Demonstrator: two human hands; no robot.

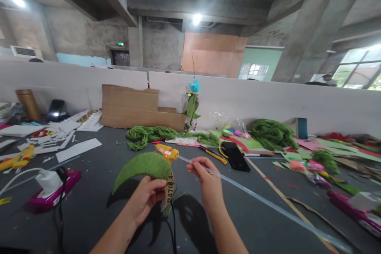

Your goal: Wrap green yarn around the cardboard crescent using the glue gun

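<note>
My left hand (147,196) is closed around a crescent-shaped piece of cardboard (143,168). Green yarn covers most of the crescent, while its lower tip is bare brown with printed figures. Just behind it is a yellow glue gun (166,152); its handle is mostly hidden, and I cannot tell whether my left hand also supports it. Between thumb and fingers, my right hand (208,180) pinches a long clear glue stick (262,198). The stick's near end meets the back of the glue gun, and its far end runs toward the lower right.
Green yarn bundles (153,133) and a cardboard sheet (131,107) sit at the back, beside a hanging flower ornament (193,103). A phone (236,156) and yellow cutter (214,154) lie ahead. Purple power strips (55,190) flank both sides; a black cord (173,226) trails below.
</note>
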